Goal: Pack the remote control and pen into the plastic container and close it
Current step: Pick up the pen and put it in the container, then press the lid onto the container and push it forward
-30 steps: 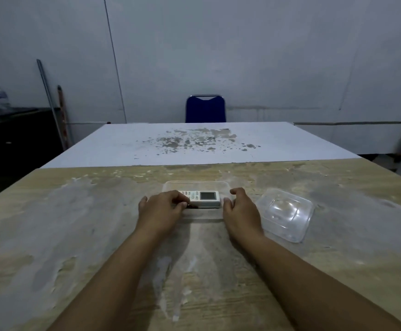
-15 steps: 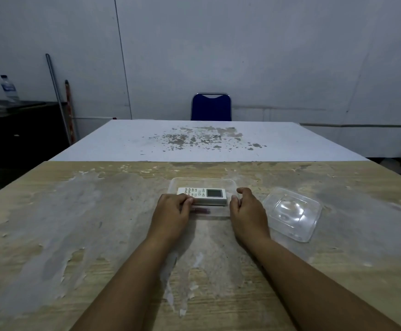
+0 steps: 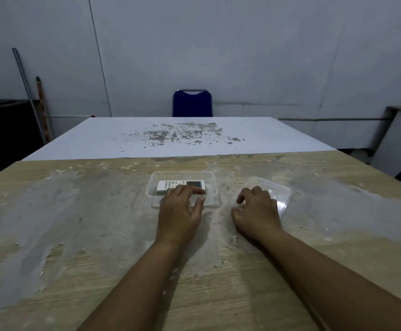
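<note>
Over at ten o'clock a dark cabinet (image 3: 6, 130) stands against the wall with a metal pole (image 3: 27, 91) and a reddish stick (image 3: 42, 103) leaning beside it; its left side is cut off by the frame. The worn table (image 3: 75, 235), its coating peeled in patches, carries everything. Near the middle sits the clear plastic container (image 3: 182, 174), open on top, with the white remote control (image 3: 170, 185) lying flat inside, its display end toward three o'clock. The left hand (image 3: 180, 211) reaches over the container's near wall, its fingers (image 3: 196, 191) spread loosely and resting on the remote, gripping nothing that I can see; it hides the near part of the box, so I cannot make out the pen. At twelve o'clock, beyond a white tabletop (image 3: 178, 137) flecked with grey, a blue chair (image 3: 192, 103) faces us. Just to the right of the container, the right hand (image 3: 256, 211) lies on the near-left edge of the clear lid (image 3: 280, 192), fingers curled over it, though whether they pinch it I cannot tell. At two o'clock a pale cabinet (image 3: 400, 132) is blurred and cut off.
</note>
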